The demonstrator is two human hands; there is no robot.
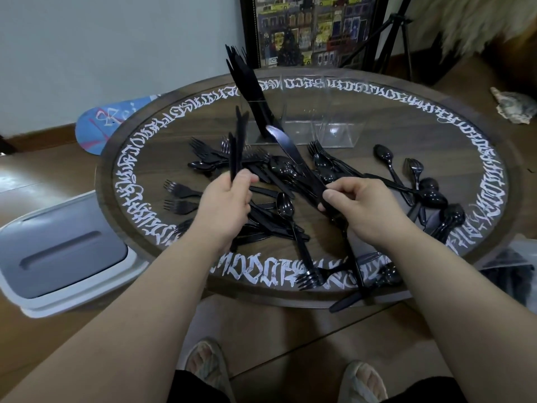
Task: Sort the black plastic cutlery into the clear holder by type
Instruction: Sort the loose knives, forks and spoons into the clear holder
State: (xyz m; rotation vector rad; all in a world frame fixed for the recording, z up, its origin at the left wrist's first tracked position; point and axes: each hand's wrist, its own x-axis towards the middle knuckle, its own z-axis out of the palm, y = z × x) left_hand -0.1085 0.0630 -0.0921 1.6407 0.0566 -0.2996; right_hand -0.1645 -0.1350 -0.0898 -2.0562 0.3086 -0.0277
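On round lettered table (pixel 479 135) (wood floor (pixel 43 170)): left fingers (pixel 247 178) gripping knives (pixel 236 146), right fingers (pixel 331 196) another knife (pixel 290 149).

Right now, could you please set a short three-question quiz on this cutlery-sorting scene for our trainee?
1. True or false: the clear holder has cutlery in every compartment.
2. What does the right hand hold? A) a spoon B) a knife C) a fork
3. What does the left hand grip?

Key:
1. False; only the left compartment holds knives.
2. B
3. A bundle of knives, held upright.
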